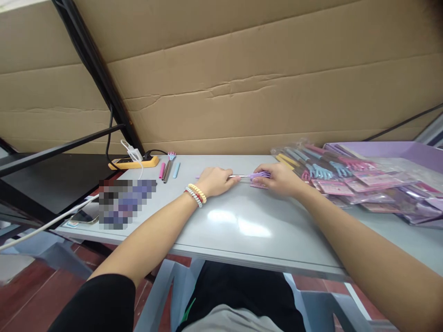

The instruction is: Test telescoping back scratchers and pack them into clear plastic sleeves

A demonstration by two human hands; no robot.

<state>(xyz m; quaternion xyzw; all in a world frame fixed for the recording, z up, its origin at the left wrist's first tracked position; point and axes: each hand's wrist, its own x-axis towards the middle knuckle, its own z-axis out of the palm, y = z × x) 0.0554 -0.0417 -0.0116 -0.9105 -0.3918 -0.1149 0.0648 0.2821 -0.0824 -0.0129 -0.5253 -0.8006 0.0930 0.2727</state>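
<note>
A back scratcher (244, 176) with a thin metal rod and a purple claw head lies across between my hands, just over the table. My left hand (215, 181) is closed around its handle side, and a bit of purple shows past the hand at the left. At the other end, the fingers of my right hand (277, 180) are closed on the purple claw head. A small pinkish piece, perhaps a card, shows below that claw; my right hand partly hides it. Beaded and coiled bands circle my left wrist.
Packaged back scratchers (321, 168) with pink cards are heaped at the right, against a purple box (387, 150). At the left are a loose back scratcher (169, 168), a pink handle (162, 170), a blue handle (176, 170), a yellow power strip (134, 163) and a phone (86, 214).
</note>
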